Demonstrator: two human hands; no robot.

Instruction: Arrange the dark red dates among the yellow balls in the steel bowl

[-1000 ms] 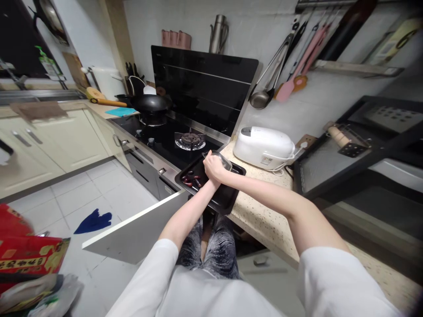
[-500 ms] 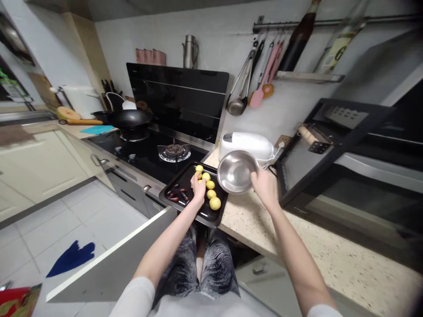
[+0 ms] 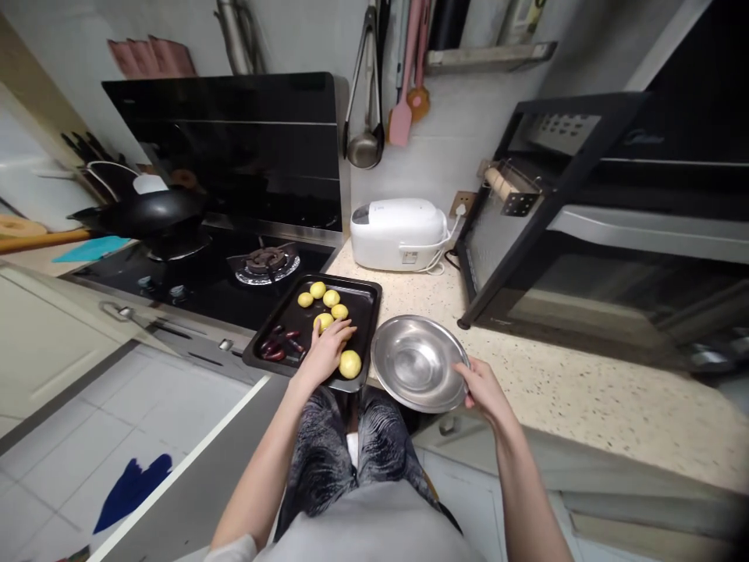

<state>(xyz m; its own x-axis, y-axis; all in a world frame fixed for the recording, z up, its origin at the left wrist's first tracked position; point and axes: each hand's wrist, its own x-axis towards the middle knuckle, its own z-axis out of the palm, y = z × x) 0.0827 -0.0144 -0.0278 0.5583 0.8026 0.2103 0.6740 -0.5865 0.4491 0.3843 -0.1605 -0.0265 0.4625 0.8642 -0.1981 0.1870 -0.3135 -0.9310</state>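
My right hand (image 3: 483, 386) grips the rim of a shiny steel bowl (image 3: 418, 363), its hollow facing up, at the counter's front edge. Left of it lies a black baking tray (image 3: 367, 300). On the tray are several round yellow peeled potatoes (image 3: 349, 364) and, at its left side, several small dark red, long pieces (image 3: 274, 353) that look like sweet potatoes. Over the tray my left hand (image 3: 328, 350) reaches with fingers spread, touching a potato (image 3: 323, 321) near its thumb. What lies under the palm is hidden.
A white appliance (image 3: 401, 234) stands against the wall behind the tray. The stove's burner (image 3: 266, 264) and a black wok (image 3: 149, 211) are to the left. An oven (image 3: 632, 289) stands at right. A cabinet door (image 3: 193, 476) sticks out below the tray.
The bowl has come down and toward me, from tilted to nearly level. My left hand has moved toward the tray's near side, and the yellow potatoes lie farther apart. The view has shifted right.
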